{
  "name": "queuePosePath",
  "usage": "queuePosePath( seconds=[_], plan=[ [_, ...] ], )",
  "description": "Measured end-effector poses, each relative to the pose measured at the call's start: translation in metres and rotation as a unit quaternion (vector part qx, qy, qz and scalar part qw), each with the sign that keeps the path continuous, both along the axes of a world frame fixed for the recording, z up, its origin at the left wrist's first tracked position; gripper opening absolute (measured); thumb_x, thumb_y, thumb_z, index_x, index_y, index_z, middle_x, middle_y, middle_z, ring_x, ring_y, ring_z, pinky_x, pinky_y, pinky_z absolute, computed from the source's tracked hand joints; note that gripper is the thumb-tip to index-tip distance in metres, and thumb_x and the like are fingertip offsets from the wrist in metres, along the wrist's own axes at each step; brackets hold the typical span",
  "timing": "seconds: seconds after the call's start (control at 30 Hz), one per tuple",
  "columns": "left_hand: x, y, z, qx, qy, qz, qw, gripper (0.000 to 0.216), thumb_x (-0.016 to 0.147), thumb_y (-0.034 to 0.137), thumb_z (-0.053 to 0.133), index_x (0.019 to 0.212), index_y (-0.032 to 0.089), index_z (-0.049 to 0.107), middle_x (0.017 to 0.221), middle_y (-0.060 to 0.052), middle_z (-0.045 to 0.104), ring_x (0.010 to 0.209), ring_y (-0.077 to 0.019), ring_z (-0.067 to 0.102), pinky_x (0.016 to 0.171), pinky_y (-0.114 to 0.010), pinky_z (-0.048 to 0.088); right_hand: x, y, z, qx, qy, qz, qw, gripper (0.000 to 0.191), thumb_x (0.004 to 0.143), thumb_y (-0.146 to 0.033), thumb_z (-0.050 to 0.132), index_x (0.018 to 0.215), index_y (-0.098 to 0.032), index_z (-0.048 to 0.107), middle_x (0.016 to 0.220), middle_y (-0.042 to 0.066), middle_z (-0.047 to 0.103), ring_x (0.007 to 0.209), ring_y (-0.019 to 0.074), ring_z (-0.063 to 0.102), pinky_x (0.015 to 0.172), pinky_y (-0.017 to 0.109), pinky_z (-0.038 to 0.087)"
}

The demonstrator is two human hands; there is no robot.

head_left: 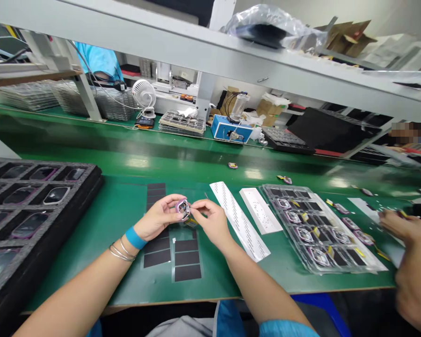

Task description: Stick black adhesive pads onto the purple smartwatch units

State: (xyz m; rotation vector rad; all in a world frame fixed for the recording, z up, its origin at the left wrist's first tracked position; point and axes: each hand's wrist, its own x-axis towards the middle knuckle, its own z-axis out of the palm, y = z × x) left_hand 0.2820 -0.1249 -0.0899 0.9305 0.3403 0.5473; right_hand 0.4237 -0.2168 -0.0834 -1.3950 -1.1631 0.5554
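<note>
My left hand [160,216] is closed on a small purple-framed part [183,208], held just above the green mat [122,210]. My right hand [210,218] is pinched against the right side of the same part, fingertips pressed together; whether it holds anything else is too small to tell. Below both hands lies a sheet of black rectangular pads [187,258]. A blue band and thin bracelets sit on my left wrist.
A black foam tray [38,220] of purple-framed parts fills the left. Two white strips [236,217] and a clear tray [323,234] of parts lie to the right. A co-worker's hands [407,234] are at the far right. A conveyor, fan [144,95] and blue box [230,129] stand behind.
</note>
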Motion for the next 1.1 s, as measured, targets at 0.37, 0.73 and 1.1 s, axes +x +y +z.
queuePosePath(
  seconds=[0.37,0.73,1.1],
  plan=[
    [0.001,0.0,-0.006,0.028,0.02,0.03,0.999,0.046,0.056,0.009,0.081,0.097,0.017,0.062,0.091,-0.003,0.065,0.079,-0.0126,0.063,0.075,-0.025,0.052,-0.002,-0.001,-0.01,0.092,-0.306,-0.018,0.947,0.016,0.084,-0.015,0.051,0.077,-0.021,0.063,0.082,0.007,0.065,0.081,0.0194,0.06,0.075,0.035,0.049],
    [0.0,0.003,-0.005,0.029,-0.013,0.013,0.999,0.042,0.058,0.007,0.078,0.095,0.019,0.062,0.088,-0.002,0.066,0.076,-0.0124,0.063,0.069,-0.021,0.051,0.006,0.004,-0.006,0.058,-0.04,0.006,0.997,0.009,0.081,-0.025,0.059,0.088,-0.021,0.064,0.092,0.005,0.062,0.088,0.0166,0.062,0.079,0.031,0.054],
    [0.006,-0.012,-0.006,0.046,-0.012,0.04,0.998,0.043,0.055,0.005,0.08,0.092,0.019,0.062,0.085,0.0,0.064,0.075,-0.0099,0.061,0.071,-0.019,0.049,-0.004,-0.002,-0.005,0.134,-0.202,-0.071,0.967,0.012,0.082,-0.019,0.057,0.081,-0.023,0.068,0.083,0.005,0.07,0.078,0.0183,0.065,0.075,0.035,0.053]
  ],
)
